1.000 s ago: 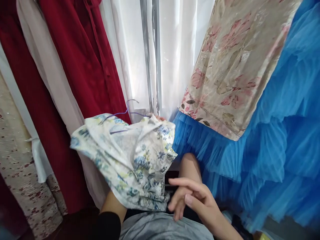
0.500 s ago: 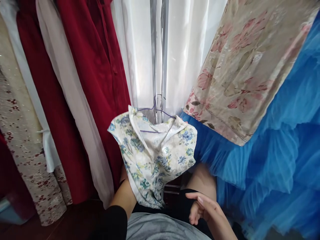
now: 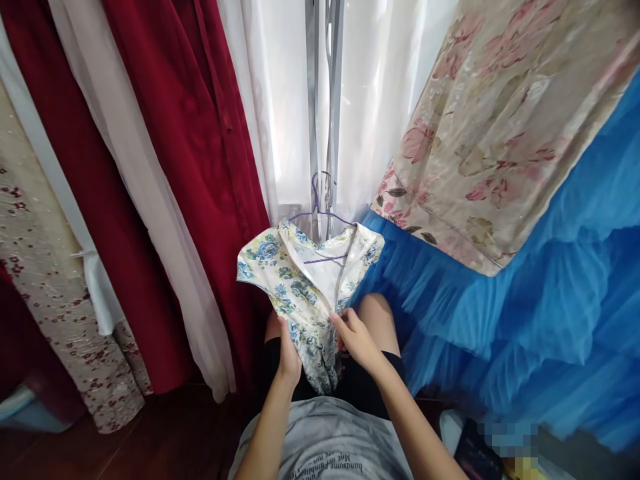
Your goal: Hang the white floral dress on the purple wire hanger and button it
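Observation:
A white dress with blue and green flowers (image 3: 305,287) hangs on a purple wire hanger (image 3: 320,203) hooked on a metal rack pole (image 3: 313,113). My left hand (image 3: 289,350) grips the dress's left side low down, fingers closed on the cloth. My right hand (image 3: 356,337) pinches the dress's right edge at about the same height. The lower part of the dress bunches between both hands above my knees.
Dark red dresses (image 3: 165,153) and a pale sheer garment (image 3: 135,193) hang at the left. A beige floral dress (image 3: 505,120) and a blue tulle skirt (image 3: 540,293) hang at the right. White curtain (image 3: 280,100) behind. Beige sequinned fabric (image 3: 55,307) far left; wooden floor (image 3: 165,440) below.
The floral dress went from bunched over my left arm to hanging on the rack pole. My right hand rose and took hold of its edge; my left hand now grips its side.

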The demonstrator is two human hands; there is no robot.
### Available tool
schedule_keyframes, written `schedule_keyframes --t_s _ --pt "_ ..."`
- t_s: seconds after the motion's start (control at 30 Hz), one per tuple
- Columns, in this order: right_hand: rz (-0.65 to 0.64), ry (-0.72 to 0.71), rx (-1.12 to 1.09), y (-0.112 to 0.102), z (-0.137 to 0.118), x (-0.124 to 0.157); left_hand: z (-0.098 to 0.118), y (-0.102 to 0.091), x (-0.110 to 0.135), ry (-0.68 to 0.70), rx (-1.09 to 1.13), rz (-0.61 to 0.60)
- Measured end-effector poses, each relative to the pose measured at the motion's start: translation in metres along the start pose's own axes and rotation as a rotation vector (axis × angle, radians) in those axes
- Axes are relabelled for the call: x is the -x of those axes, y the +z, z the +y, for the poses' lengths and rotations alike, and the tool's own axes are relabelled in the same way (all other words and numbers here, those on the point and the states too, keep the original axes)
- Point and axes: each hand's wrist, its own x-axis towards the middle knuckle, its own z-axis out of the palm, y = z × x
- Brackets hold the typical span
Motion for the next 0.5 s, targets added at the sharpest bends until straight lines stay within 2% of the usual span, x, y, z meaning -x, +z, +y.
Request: schedule_keyframes --t_s 0.07,0.17,0.33,0.4,0.5 --pt "0.036 -0.033 0.068 0.008 0.008 -0.012 -0.004 0.003 0.005 0.049 0.014 0.035" --pt "0.108 -0.109 0.103 0.013 0.014 -0.014 -0.011 0.003 0.009 0.034 -0.020 0.037" --pt "0.059 -0.091 0.015 0.005 0.014 0.001 -0.030 -0.017 0.001 0.058 -0.118 0.209" --pt "0.079 -0.083 -0.031 0.001 0.014 0.004 -0.036 -0.024 0.001 0.151 -0.283 0.301" --pt "0.114 -0.081 -0.066 0.001 0.015 0.007 -0.036 -0.023 0.011 0.453 -0.595 0.471"
